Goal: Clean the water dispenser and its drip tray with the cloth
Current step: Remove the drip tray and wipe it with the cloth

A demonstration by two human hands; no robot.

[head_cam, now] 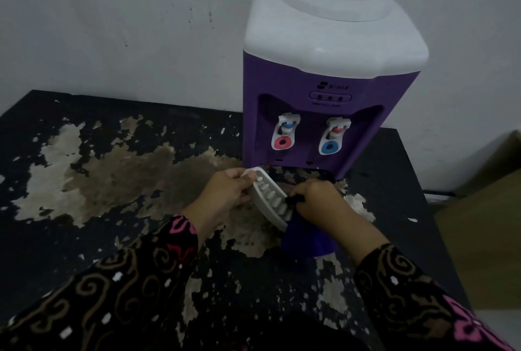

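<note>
A purple water dispenser (324, 91) with a white top stands at the back right of the table, two taps on its front. The white slotted drip tray (269, 198) is off the dispenser and tilted on edge above the table. My left hand (225, 195) grips its far end. My right hand (321, 204) presses a dark blue cloth (306, 240) against the tray's near end; the cloth hangs down below the hand.
The black table (394, 159) has a badly peeled surface with pale patches (56, 170). A white wall rises behind. A cardboard box (485, 223) stands to the right of the table.
</note>
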